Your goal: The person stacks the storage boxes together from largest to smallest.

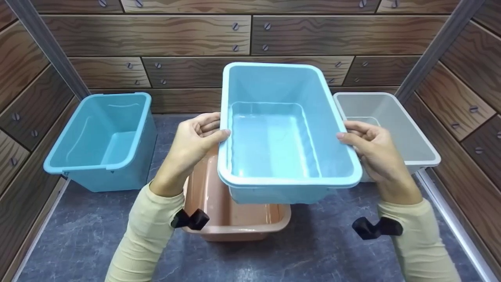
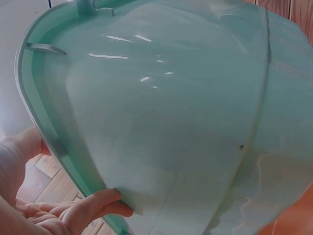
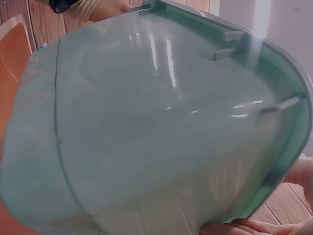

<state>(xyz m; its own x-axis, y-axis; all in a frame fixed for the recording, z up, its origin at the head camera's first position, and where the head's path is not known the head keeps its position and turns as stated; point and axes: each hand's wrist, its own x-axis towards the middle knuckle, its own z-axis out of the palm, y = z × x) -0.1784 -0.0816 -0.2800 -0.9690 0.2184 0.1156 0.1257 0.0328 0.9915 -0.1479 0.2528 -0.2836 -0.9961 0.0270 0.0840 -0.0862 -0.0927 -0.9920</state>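
A light blue plastic bin (image 1: 270, 137) is held up between both hands, its opening tilted toward the head camera. The left hand (image 1: 191, 147) grips the bin's left rim, thumb on the inner edge and fingers under the outside. On the opposite rim, the right hand (image 1: 375, 152) pinches in the same way. In the left wrist view the outer wall of the bin (image 2: 161, 107) fills most of the picture, with left fingertips against it. Below the raised bin stands an orange-brown bin (image 1: 258, 227), partly covered by it in the head view.
At the left stands a darker blue bin (image 1: 133, 168). A grey bin with a white rim (image 1: 422, 162) stands at the right, partly behind the right hand. Wood-patterned walls (image 1: 156, 35) enclose the dark, marbled floor (image 1: 313, 250) on three sides.
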